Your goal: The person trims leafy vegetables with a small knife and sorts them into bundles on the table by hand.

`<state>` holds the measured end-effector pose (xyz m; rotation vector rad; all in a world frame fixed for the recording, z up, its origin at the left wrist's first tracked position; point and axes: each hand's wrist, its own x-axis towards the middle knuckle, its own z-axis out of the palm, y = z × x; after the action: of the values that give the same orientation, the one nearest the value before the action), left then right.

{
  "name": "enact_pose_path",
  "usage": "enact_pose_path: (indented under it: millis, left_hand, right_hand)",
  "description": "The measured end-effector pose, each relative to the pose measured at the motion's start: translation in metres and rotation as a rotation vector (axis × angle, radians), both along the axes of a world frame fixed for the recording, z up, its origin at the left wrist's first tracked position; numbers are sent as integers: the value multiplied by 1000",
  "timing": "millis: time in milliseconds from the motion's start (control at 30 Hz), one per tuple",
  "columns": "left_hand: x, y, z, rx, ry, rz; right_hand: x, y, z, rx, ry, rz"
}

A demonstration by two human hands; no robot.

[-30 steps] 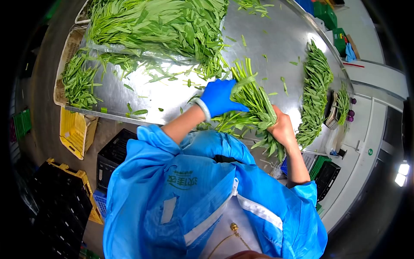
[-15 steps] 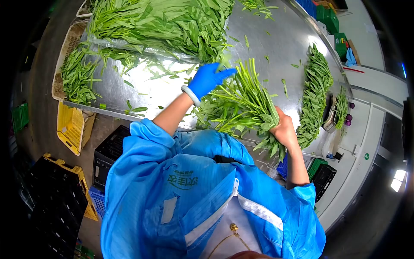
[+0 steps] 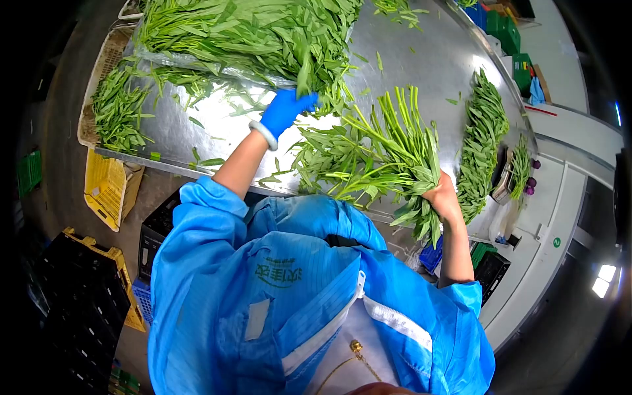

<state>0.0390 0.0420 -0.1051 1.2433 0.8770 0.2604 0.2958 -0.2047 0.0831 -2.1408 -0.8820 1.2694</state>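
Note:
My left hand [image 3: 284, 113], in a blue glove, is closed with a single green leaf [image 3: 303, 74] rising from its fingertips, near the edge of the big leafy heap [image 3: 243, 36]. Bare and wrapped round the leafy part of a bunch of greens [image 3: 401, 141], my right hand [image 3: 444, 196] holds it with the cut stems pointing up and away. Loose greens [image 3: 336, 158] lie on the metal table [image 3: 421, 62] between my hands, partly under the bunch.
A long row of greens [image 3: 484, 141] lies at the right, beside a small bundle [image 3: 521, 166]. At the left are a crate with greens [image 3: 89, 118], a yellow crate [image 3: 105, 191] and stacked black crates [image 3: 85, 289]. Scattered leaves dot the table.
My left hand has moved left, away from the bunch, with a leaf at its fingertips. My right hand has shifted slightly right with the bunch, whose stems now fan out more upright.

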Motion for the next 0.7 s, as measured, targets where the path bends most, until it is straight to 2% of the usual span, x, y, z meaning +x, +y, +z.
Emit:
enact_pose_path:
  millis: [67, 100, 200, 233, 267, 333, 367, 400, 433, 467, 533, 567, 600, 667, 700]
  left_hand:
    - [-4, -28, -13, -17, -65, -69]
    - [-6, -37, -9, -286, -145, -7]
    - [-7, -46, -18, -565, -256, 344]
    - [-4, -48, -20, -581, -286, 316]
    - [2, -54, -21, -622, -258, 160]
    - [14, -66, -19, -784, -452, -182]
    - [13, -70, -17, -798, -335, -299]
    - [8, -71, 33, -810, -216, -417]
    - [11, -86, 35, -1025, -522, -351]
    - [20, -103, 16, -1034, -685, -278]
    - [32, -103, 37, -910, -478, -411]
    - [37, -106, 47, -796, -610, -456]
    - [38, -113, 46, -859, -651, -388]
    - [37, -105, 31, -494, -542, -471]
    - [28, -103, 38, -706, -607, -332]
  right_hand:
    - [1, -2, -2, 3, 15, -23]
    - [1, -2, -2, 1, 25, -31]
    - [-1, -3, -1, -2, 46, -50]
    - [-2, -3, 0, -1, 50, -52]
    - [-2, -3, 0, -6, 58, -48]
    - [-3, -2, -2, -13, 77, -32]
    - [-5, 0, -2, -12, 66, -3]
    - [-7, 1, -1, -12, 54, 24]
    - [-9, 2, 0, -13, 42, 49]
    - [-13, 5, 2, -6, 28, 71]
    - [-22, 10, 9, 6, -1, 112]
    - [-24, 10, 10, -7, -16, 128]
    - [-23, 9, 9, -4, -17, 129]
    - [-19, 3, 6, 5, -17, 130]
    - [-15, -1, 2, 25, 1, 117]
